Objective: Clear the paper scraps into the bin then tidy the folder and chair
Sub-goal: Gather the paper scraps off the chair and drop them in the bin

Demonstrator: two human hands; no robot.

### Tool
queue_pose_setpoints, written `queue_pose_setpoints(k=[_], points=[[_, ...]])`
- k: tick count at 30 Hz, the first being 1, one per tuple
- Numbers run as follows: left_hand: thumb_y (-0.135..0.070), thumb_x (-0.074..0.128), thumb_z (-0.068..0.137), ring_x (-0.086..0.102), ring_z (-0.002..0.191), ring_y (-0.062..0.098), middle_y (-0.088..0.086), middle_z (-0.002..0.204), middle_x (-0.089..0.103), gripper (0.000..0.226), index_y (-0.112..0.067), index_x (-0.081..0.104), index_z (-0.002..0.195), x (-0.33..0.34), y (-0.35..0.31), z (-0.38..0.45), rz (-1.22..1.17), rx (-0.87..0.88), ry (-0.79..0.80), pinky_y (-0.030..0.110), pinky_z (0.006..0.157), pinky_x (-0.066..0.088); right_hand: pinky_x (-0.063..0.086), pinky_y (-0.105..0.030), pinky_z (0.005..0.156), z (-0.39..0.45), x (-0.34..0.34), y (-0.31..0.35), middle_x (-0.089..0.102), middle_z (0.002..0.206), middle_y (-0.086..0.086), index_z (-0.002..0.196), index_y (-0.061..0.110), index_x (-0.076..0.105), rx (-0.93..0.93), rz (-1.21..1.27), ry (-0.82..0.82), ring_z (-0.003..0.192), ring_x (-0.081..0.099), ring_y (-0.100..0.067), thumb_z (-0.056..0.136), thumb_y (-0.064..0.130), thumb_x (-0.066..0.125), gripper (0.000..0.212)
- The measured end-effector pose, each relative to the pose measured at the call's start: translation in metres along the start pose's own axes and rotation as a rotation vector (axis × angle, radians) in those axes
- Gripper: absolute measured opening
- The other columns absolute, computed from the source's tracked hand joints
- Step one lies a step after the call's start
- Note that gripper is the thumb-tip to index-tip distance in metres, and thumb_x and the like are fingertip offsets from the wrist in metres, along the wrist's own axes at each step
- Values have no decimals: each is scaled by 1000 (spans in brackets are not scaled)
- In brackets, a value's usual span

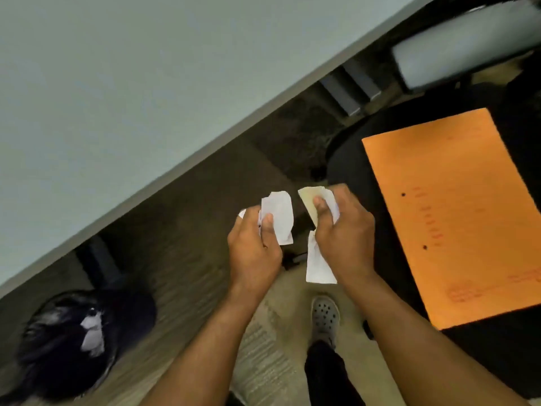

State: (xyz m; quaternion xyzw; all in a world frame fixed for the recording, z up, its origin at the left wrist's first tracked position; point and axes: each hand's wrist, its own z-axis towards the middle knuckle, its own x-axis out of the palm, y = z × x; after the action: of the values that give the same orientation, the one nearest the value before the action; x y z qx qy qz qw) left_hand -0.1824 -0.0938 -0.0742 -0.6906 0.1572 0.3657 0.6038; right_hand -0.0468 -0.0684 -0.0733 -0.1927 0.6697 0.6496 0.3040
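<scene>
A big pale table [102, 98] fills the top left, and its edge runs slantwise across the view. Under it is a brown carpet floor [190, 259]. On the right is a black chair [366, 159], and its seat is close to the table edge. A flat orange folder [450, 212] lies closed on the chair seat, with two small dark holes near its left side. Down in the bottom left corner stands a round bin [67, 347] with a shiny black bag in it. It sits on the floor by the table edge, and a few white bits of paper lie inside it. The bin is well apart from the hands. In the middle are two bare arms. The left hand [253, 244] is closed around white paper scraps [278, 218], with the thumb pressing on top. The right hand [345, 230] is just beside it, not touching it, and it is closed on more paper pieces [317, 262]. One piece sticks up above its thumb and one hangs down below the palm. Both hands are above the floor, between the bin and the chair, right next to the chair seat. Below the hands is one grey shoe [325, 316] with little holes, on the floor, at the end of a dark trouser leg.
</scene>
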Motion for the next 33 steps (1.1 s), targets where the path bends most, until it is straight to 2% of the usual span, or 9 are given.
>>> queue_pose_setpoints(k=[3, 6, 9, 12, 16, 22, 27, 30, 33], points=[[-23, 49, 98, 55, 85, 14, 8, 100, 63, 26, -4, 62, 108, -56, 75, -27, 55, -166, -69, 15, 57, 35, 53, -35, 64, -45, 58, 35, 66, 95, -4, 99, 17, 57, -16, 0, 96, 83, 61, -19, 95, 29, 55, 13], [-12, 50, 96, 56, 81, 25, 19, 93, 65, 20, 4, 62, 99, -111, 149, -58, 71, -276, -107, 21, 63, 28, 54, -32, 65, -90, 121, 75, 67, 96, -4, 100, 16, 58, -36, 15, 176, 84, 62, -18, 95, 31, 56, 15], [-8, 51, 96, 48, 78, 20, 22, 90, 63, 17, 5, 61, 96, -164, 222, -91, 92, -393, -153, 19, 64, 25, 53, -31, 65, -138, 186, 113, 69, 97, -5, 102, 17, 59, -67, 24, 266, 85, 64, -20, 94, 30, 57, 15], [-16, 48, 97, 51, 81, 21, 18, 97, 62, 22, 1, 61, 104, -209, 294, -121, 131, -502, -206, 19, 66, 27, 43, -22, 65, -186, 252, 142, 70, 101, -6, 108, 18, 61, -86, 1, 371, 87, 65, -22, 94, 32, 56, 20], [-18, 52, 95, 59, 91, 34, 22, 101, 63, 25, 1, 63, 108, -254, 377, -155, 174, -640, -293, 32, 74, 42, 51, -33, 71, -245, 331, 172, 71, 100, -14, 112, 12, 64, -51, -61, 511, 88, 67, -31, 94, 30, 57, 27], [-21, 53, 93, 61, 91, 37, 22, 100, 64, 25, 0, 63, 100, -290, 473, -175, 146, -863, -407, 29, 69, 39, 48, -35, 71, -308, 433, 207, 68, 104, -19, 121, 13, 56, -201, -114, 606, 90, 65, -38, 97, 29, 50, 30], [-27, 51, 92, 63, 96, 38, 21, 107, 68, 31, -7, 65, 112, -298, 527, -156, 216, -825, -430, 29, 66, 39, 44, -41, 95, -333, 509, 216, 56, 131, -17, 137, 19, 43, -50, -303, 753, 118, 54, -36, 98, 42, 40, 46], [-37, 44, 95, 60, 110, 33, 17, 126, 60, 44, -14, 52, 132, -297, 556, -141, 296, -858, -341, 31, 83, 45, 35, -37, 102, -348, 537, 220, 49, 140, -15, 138, 15, 43, -138, -224, 790, 127, 46, -31, 96, 46, 45, 52], [-53, 46, 90, 56, 117, 34, 16, 136, 52, 65, -19, 34, 144, -295, 577, -132, 172, -965, -300, 36, 86, 44, 25, -34, 112, -358, 565, 225, 35, 151, -10, 147, 16, 30, -20, -31, 897, 138, 32, -26, 91, 50, 54, 70]])
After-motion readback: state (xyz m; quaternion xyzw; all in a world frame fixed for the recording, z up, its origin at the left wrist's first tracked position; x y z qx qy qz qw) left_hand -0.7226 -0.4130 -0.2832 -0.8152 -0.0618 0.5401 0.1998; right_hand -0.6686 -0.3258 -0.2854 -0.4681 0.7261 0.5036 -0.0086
